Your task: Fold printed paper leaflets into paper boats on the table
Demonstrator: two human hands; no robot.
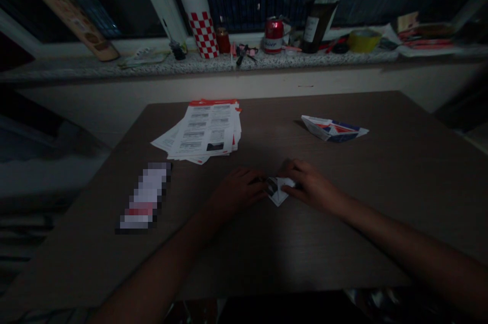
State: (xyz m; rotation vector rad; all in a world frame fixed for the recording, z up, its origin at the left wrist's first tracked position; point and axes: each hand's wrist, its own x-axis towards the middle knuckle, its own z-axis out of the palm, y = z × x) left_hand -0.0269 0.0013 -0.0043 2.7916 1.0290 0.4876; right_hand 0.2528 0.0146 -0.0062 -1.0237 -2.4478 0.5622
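A small piece of folded paper [279,197], white with a dark printed patch, lies on the table between my hands with one corner pointing toward me. My left hand [239,188] holds its left corner at the fingertips. The right corner sits between the thumb and fingers of my right hand [310,186]. Some of the paper's upper edge is hidden by the fingers. Farther back on the right rests a folded paper boat [334,129] in white, blue and red, apart from both hands.
A stack of printed sheets [204,128] lies at the back left of the brown table [244,258]. A phone [145,197], its screen blurred, is nearer on the left. On the windowsill stand a checkered bottle [204,29], a red can [273,35], a dark bottle [316,24] and yellow tape [364,41].
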